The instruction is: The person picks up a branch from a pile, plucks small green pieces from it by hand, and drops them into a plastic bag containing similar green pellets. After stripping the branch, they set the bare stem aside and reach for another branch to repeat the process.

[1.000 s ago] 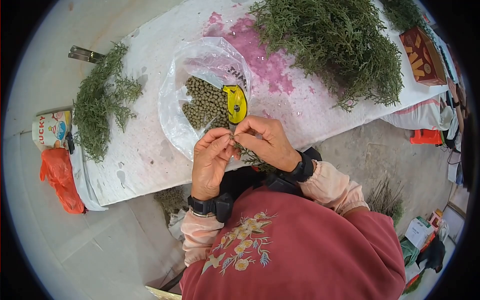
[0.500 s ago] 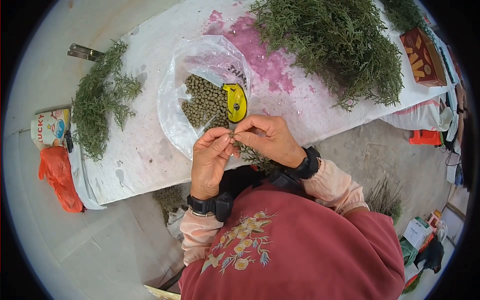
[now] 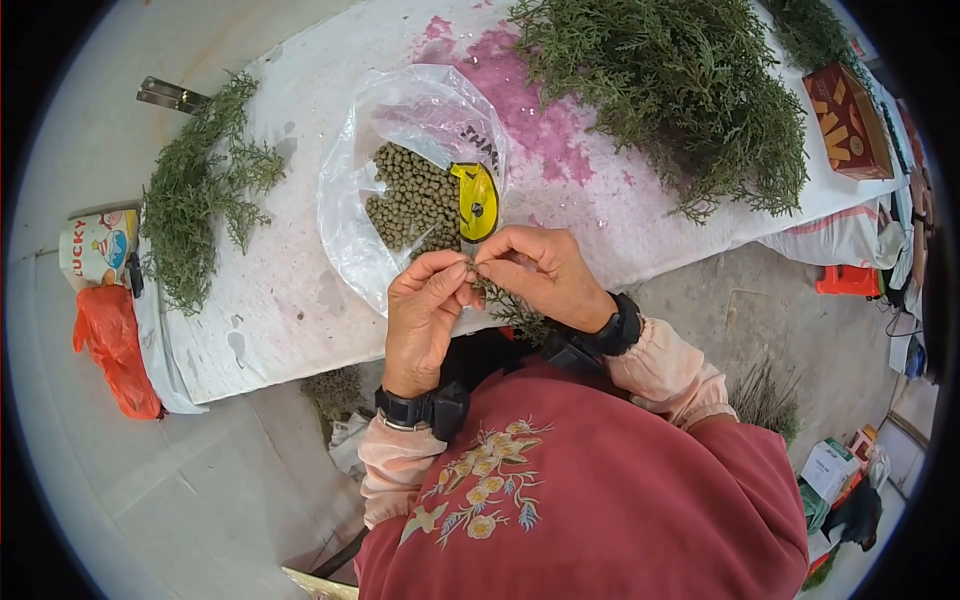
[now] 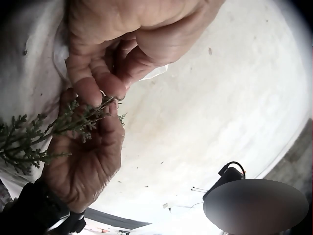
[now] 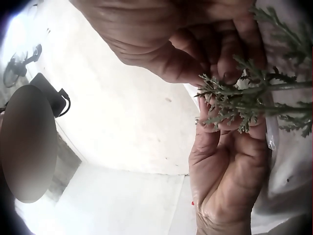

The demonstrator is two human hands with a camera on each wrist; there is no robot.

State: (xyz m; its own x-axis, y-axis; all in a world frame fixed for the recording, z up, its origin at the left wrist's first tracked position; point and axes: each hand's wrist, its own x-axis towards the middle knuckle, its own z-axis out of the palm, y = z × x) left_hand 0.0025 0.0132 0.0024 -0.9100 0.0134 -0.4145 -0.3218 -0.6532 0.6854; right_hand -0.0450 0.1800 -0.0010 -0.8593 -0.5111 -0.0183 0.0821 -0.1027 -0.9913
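A green evergreen sprig (image 3: 515,314) with scale-like leaves hangs from the fingertips of both hands. My left hand (image 3: 422,325) pinches near the thin stem end between thumb and forefinger. Just beside it, my right hand (image 3: 548,283) has thumb and curled forefinger closed on the same spot. In the left wrist view the sprig (image 4: 73,122) stretches across the right palm, while the right wrist view has its leafy stems (image 5: 244,100) in front of the fingers. Beyond the hands lies an open clear plastic bag (image 3: 345,215) with many small greenish-brown balls (image 3: 412,200) and a yellow label (image 3: 477,203).
A big evergreen heap (image 3: 680,90) covers the table's far right, beside a red box (image 3: 848,120). More branches (image 3: 195,200) lie at left, near a paper cup (image 3: 98,248) and red plastic bag (image 3: 115,350). The white tabletop (image 3: 270,330) ends just before the body.
Both hands keep their pinch at nearly the same place, with only slight finger movement. The head view has shifted a little; the bag and branches stay put.
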